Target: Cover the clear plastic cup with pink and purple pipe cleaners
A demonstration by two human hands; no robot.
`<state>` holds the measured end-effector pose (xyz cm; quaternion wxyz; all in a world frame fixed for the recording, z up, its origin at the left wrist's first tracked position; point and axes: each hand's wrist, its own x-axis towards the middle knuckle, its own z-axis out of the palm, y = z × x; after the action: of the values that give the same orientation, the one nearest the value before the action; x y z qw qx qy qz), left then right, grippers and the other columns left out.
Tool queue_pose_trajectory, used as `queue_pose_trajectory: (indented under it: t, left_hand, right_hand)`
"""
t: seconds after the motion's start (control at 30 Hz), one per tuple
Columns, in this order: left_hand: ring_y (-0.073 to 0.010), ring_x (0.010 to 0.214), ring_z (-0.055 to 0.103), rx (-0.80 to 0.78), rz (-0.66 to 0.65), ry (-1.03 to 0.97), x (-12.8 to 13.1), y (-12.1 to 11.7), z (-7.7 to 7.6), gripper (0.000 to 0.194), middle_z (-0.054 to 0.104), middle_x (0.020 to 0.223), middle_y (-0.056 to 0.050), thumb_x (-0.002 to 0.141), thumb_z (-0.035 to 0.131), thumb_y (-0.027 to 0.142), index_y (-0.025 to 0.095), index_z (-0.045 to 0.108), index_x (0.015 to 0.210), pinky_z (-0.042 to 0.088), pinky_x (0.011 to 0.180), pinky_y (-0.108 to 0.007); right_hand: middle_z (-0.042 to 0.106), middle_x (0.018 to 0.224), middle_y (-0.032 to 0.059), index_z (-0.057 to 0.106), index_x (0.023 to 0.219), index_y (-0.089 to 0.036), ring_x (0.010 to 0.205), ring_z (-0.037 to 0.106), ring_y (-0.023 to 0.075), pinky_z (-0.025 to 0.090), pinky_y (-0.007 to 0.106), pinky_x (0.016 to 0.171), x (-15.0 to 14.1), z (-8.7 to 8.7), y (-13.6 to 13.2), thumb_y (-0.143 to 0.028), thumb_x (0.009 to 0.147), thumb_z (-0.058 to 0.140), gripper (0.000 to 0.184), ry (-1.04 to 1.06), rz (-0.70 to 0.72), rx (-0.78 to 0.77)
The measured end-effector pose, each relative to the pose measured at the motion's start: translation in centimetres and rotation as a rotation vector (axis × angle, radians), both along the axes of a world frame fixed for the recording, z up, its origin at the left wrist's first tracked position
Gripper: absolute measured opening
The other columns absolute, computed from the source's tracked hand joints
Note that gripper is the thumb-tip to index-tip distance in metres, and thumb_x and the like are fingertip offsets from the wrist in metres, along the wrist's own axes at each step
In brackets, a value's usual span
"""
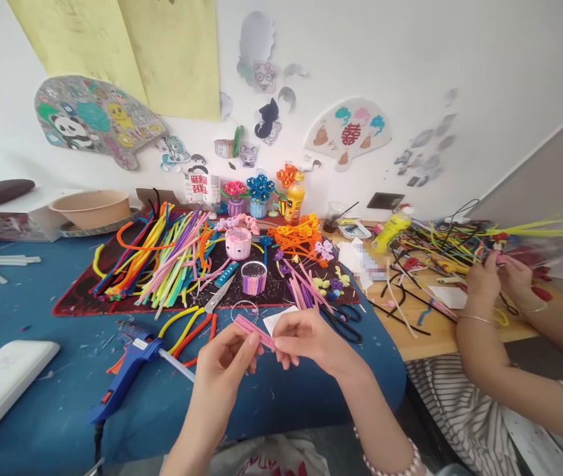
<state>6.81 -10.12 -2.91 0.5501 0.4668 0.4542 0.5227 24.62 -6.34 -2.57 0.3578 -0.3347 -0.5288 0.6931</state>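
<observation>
White wall [400,59] fills the upper frame, yellow paper sheets [172,59] upper left, stickers around centre. Grey section of wall [559,172] at right edge, diagonal trim between. Desk [311,396] covered in blue; light wood table [410,317] adjoins at right. Dark grey floor [331,439] visible bottom centre. Lighting soft, even.

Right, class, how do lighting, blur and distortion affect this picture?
Head view: soft light, no hard-edged shadows on the blue table; head view: apparent wide-angle stretching towards the edges, as in the co-worker's arms; head view: clear plastic at far right looks smeared; head view: pink sticks in the left hand and right hand look fairly sharp.
</observation>
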Motion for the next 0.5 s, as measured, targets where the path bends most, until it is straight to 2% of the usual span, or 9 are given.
queue_pose_trajectory:
  t: [0.17, 0.27, 0.43, 0.5]
  left_hand:
    - [-0.0104, 0.057, 0.054, -0.027, 0.071, -0.093, 0.5, 0.8, 0.5, 0.023, 0.067, 0.070, 0.001, 0.085, 0.069, 0.040, 0.018, 0.068, 0.078, 0.045, 0.053, -0.021]
    - [-0.0102, 0.056, 0.054, -0.042, 0.075, -0.070, 0.4, 1.4, 0.5, 0.025, 0.066, 0.066, 0.001, 0.083, 0.071, 0.040, 0.017, 0.066, 0.072, 0.045, 0.053, -0.020]
    - [-0.0094, 0.054, 0.054, -0.052, 0.130, 0.023, -0.5, 2.6, 0.7, 0.023, 0.066, 0.062, 0.002, 0.079, 0.074, 0.039, 0.017, 0.072, 0.083, 0.044, 0.052, -0.019]
    - [-0.0098, 0.053, 0.055, -0.065, 0.129, 0.039, -0.8, 3.1, 0.8, 0.024, 0.068, 0.062, 0.001, 0.077, 0.076, 0.040, 0.016, 0.072, 0.081, 0.045, 0.050, -0.019]
  right_hand:
    - [0.069, 0.064, 0.0023, 0.074, 0.087, -0.012, 0.051, 0.063, 0.0116, 0.045, 0.020, 0.047, -1.3, -0.1, -0.1, -0.050, 0.073, 0.082, 0.041, 0.018, -0.183, -0.020]
    - [0.068, 0.061, 0.0019, 0.074, 0.079, -0.012, 0.049, 0.062, 0.0113, 0.045, 0.020, 0.046, -2.1, -0.2, -0.1, -0.049, 0.068, 0.085, 0.040, -0.019, -0.248, -0.026]
    - [0.064, 0.055, -0.0003, 0.071, 0.072, -0.013, 0.046, 0.058, 0.0102, 0.043, 0.020, 0.044, -2.0, 0.1, 1.2, -0.050, 0.067, 0.084, 0.040, -0.149, -0.212, -0.014]
    - [0.062, 0.053, -0.0011, 0.069, 0.070, -0.013, 0.045, 0.056, 0.0097, 0.042, 0.020, 0.043, -1.8, 0.3, 1.9, -0.050, 0.067, 0.085, 0.040, -0.202, -0.177, -0.005]
